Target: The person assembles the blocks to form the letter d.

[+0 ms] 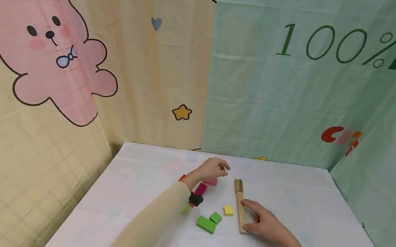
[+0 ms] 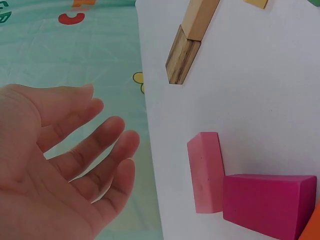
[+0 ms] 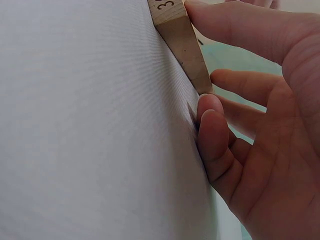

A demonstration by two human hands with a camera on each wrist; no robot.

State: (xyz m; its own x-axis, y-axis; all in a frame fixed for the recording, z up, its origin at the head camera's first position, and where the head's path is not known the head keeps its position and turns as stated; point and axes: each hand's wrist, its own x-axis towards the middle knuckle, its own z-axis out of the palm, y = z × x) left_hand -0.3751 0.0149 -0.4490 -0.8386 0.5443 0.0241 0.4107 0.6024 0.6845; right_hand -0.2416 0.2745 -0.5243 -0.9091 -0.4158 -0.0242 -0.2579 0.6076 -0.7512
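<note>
Two wooden pieces lie end to end on the white table: a long, light wooden block [image 1: 241, 213] and a shorter, dark-streaked one [image 1: 238, 185] at its far end. My right hand [image 1: 268, 225] is at the long block's right side, thumb near the closer end and index fingertip farther along, both touching it. In the right wrist view a printed number shows on that block [image 3: 187, 55]. Above the far part of the table is my left hand [image 2: 75, 165], fingers loosely bent and holding nothing. Below it are a pink block [image 2: 206, 172] and a magenta block [image 2: 267, 202].
Left of the wooden row sit a yellow block [image 1: 228, 211], a small green block [image 1: 215, 217] and a longer green block [image 1: 206, 224]. Red, orange [image 2: 314, 227] and yellow-green [image 1: 185, 208] pieces are partly hidden by my left arm. Printed curtains [image 1: 276, 108] surround the table.
</note>
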